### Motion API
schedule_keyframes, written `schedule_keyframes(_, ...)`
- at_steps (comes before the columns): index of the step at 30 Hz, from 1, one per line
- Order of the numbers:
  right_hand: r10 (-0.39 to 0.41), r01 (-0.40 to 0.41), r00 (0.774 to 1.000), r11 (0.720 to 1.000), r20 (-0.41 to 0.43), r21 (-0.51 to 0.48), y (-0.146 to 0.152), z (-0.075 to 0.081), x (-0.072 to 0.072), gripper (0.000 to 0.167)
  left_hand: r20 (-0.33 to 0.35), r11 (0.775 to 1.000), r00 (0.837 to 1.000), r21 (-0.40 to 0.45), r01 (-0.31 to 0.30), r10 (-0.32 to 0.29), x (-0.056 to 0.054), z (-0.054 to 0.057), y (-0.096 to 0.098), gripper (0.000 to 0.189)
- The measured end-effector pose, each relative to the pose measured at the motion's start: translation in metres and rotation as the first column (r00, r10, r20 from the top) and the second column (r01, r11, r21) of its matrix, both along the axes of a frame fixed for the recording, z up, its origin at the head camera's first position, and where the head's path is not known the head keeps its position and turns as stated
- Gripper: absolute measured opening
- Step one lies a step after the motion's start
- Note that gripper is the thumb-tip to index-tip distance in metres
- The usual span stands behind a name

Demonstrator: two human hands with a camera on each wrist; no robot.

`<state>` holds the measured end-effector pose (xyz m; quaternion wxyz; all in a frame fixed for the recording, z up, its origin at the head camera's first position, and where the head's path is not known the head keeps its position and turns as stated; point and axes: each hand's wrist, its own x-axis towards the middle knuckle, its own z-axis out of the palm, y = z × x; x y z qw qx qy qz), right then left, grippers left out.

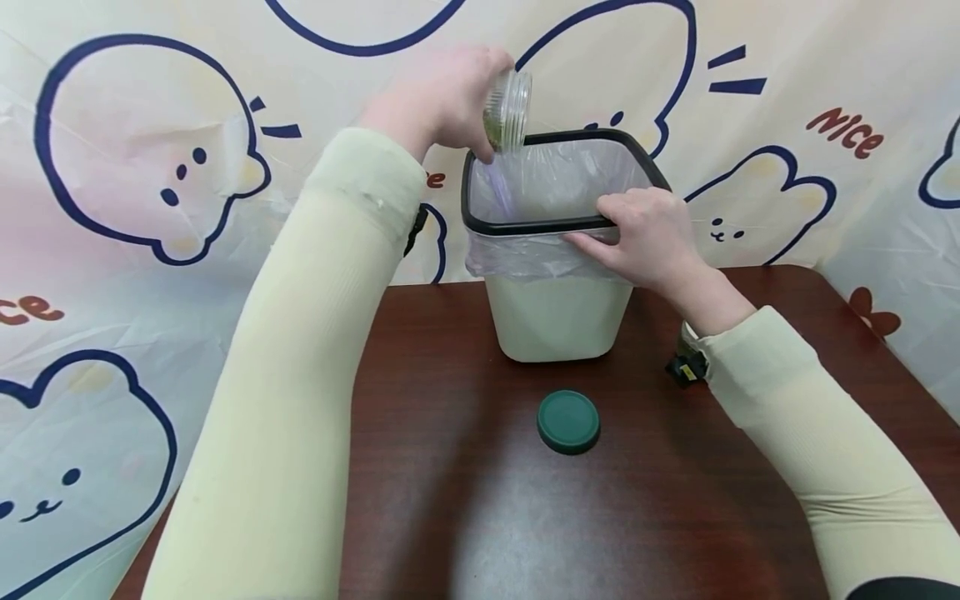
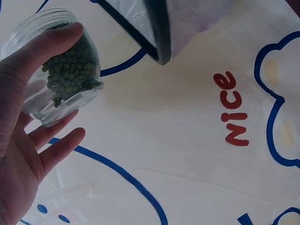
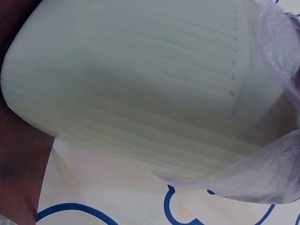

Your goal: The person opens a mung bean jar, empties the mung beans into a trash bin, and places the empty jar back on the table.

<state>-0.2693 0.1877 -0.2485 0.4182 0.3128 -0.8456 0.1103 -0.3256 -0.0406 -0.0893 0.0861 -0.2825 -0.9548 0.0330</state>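
My left hand point(image 1: 450, 96) grips a clear glass jar point(image 1: 515, 108) and holds it tilted over the back left rim of a pale green trash bin point(image 1: 558, 321). Small round green grains point(image 2: 70, 72) that look like beans lie inside the jar, seen past the thumb in the left wrist view. My right hand point(image 1: 652, 237) pinches the bin's front right rim, thumb below the black rim band and fingers over it. A thin translucent bag point(image 1: 577, 179) lines the bin and folds down outside. The right wrist view shows the bin's ribbed side, not the hand.
A round green lid point(image 1: 568, 419) lies on the dark brown table point(image 1: 450, 500) in front of the bin. Behind the bin hangs a pale cloth point(image 1: 322, 83) with blue cartoon outlines. A dark wrist strap point(image 1: 686, 367) shows under the right sleeve.
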Motion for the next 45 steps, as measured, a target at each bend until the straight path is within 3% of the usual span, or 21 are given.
schedule_keyframes(8, -0.005, 0.005, 1.000, 1.000, -0.003, -0.003, 0.0012, -0.0009, 0.0004, 0.046, -0.020, 1.000, 1.000, 0.006, 0.015, -0.015, -0.0023, -0.0016, -0.0008, 0.098)
schedule_keyframes(15, -0.001, 0.001, 1.000, 1.000, -0.005, -0.005, 0.0009, -0.0007, 0.0007, 0.046, -0.130, 1.000, 0.992, 0.014, -0.001, 0.003, 0.0000, 0.0047, -0.0006, 0.096)
schedule_keyframes(21, 0.007, -0.007, 1.000, 1.000, -0.008, -0.006, -0.0006, -0.0008, -0.0003, 0.046, -0.066, 1.000, 0.998, -0.001, 0.013, -0.013, 0.0016, 0.0027, -0.0005, 0.096)
schedule_keyframes(26, 0.014, -0.014, 1.000, 1.000, -0.015, -0.013, -0.0016, -0.0009, 0.0000, 0.047, -0.063, 1.000, 0.998, -0.013, 0.013, -0.014, 0.0008, 0.0017, -0.0014, 0.096)
schedule_keyframes(33, 0.019, -0.019, 1.000, 1.000, -0.024, -0.015, -0.0022, 0.0006, -0.0009, 0.047, -0.157, 1.000, 0.988, -0.011, 0.003, -0.004, 0.0017, 0.0035, -0.0021, 0.094)
schedule_keyframes(38, 0.016, -0.016, 1.000, 1.000, -0.016, -0.011, -0.0022, 0.0003, -0.0007, 0.047, -0.103, 0.999, 0.995, -0.053, 0.000, -0.005, 0.0025, 0.0018, -0.0016, 0.093)
schedule_keyframes(45, 0.010, -0.010, 1.000, 1.000, -0.017, -0.014, -0.0010, 0.0008, -0.0006, 0.047, -0.098, 0.999, 0.995, -0.050, 0.006, -0.011, 0.0008, 0.0028, -0.0014, 0.095)
